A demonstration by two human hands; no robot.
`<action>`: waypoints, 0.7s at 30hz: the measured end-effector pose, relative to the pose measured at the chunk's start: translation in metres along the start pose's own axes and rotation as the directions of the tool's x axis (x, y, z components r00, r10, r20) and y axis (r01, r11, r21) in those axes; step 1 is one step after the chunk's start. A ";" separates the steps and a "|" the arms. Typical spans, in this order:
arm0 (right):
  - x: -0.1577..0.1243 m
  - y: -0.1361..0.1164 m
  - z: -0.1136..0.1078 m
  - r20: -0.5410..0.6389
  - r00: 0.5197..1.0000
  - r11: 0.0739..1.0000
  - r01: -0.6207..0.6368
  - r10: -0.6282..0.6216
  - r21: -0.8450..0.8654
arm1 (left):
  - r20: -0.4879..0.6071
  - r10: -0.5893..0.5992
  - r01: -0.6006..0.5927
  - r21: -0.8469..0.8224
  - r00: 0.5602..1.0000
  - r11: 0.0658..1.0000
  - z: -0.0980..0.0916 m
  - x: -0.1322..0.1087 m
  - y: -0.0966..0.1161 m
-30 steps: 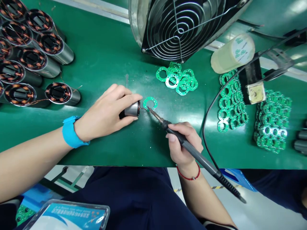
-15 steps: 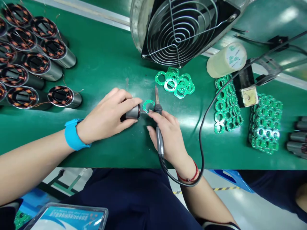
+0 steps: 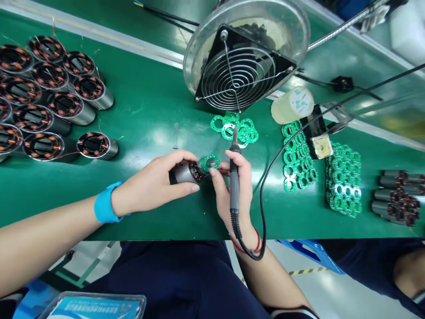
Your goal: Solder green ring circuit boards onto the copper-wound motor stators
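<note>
My left hand (image 3: 156,179) is wrapped round a motor stator (image 3: 184,173), a grey metal cylinder lying on its side with copper windings at its right end. A green ring-shaped circuit board (image 3: 210,163) stands tilted at that wound end. My right hand (image 3: 234,190) pinches the board's lower right edge between thumb and fingertips. The same hand also holds a soldering iron (image 3: 234,177), its tip pointing away from me and its cable looping over the wrist. Whether the board touches the windings I cannot tell.
Upright stators (image 3: 43,117) crowd the left. A fan (image 3: 235,79) stands at the back, loose ring boards (image 3: 247,132) before it. Rightward are a pale roll (image 3: 292,105), a holder with a yellowish pad (image 3: 321,146), board panels (image 3: 343,179), and more stators (image 3: 396,195). A person sits far right.
The ring board has gone from lying near the table to being raised and tilted in my right fingers. The stator's wound end has turned more toward me. The camera view has shifted.
</note>
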State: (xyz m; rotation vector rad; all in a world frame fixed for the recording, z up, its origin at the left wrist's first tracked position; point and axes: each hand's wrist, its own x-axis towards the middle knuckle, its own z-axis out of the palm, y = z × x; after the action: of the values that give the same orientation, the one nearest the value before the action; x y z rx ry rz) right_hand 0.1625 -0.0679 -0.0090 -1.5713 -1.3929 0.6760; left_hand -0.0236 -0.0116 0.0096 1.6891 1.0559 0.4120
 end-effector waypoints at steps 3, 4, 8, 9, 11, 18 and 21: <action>0.006 -0.003 0.001 -0.040 0.999 0.992 -0.027 0.032 0.119 | 0.036 -0.008 0.011 -0.093 0.999 0.996 0.005 0.002 -0.005; 0.009 -0.004 0.000 0.011 0.999 0.985 -0.038 0.037 0.168 | 0.022 0.021 -0.020 -0.048 1.000 0.999 0.007 0.003 -0.006; 0.020 -0.007 -0.003 0.288 0.955 0.992 0.042 -0.074 0.117 | -0.013 0.163 -0.151 0.313 0.987 0.938 0.004 0.005 -0.007; 0.021 -0.007 -0.002 0.293 0.948 0.992 0.123 -0.127 0.032 | 0.003 0.173 -0.163 0.361 0.985 0.918 0.001 0.005 -0.007; 0.019 -0.008 -0.001 0.235 0.936 0.942 0.301 -0.263 -0.146 | 0.069 0.163 -0.177 0.377 0.984 0.909 -0.009 0.004 -0.006; 0.005 -0.004 0.004 0.304 0.865 0.807 0.489 -0.399 -0.332 | 0.135 0.097 -0.137 0.332 0.986 0.933 -0.032 0.005 -0.011; 0.008 -0.004 0.003 0.355 0.879 0.851 0.430 -0.319 -0.301 | 0.075 0.148 -0.166 0.401 0.986 0.901 -0.026 0.008 -0.013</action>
State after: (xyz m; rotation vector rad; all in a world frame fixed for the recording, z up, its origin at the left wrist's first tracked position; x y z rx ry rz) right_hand 0.1595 -0.0597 -0.0060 -1.4435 -2.0901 0.4249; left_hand -0.0434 0.0108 0.0065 2.1559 1.0255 0.2673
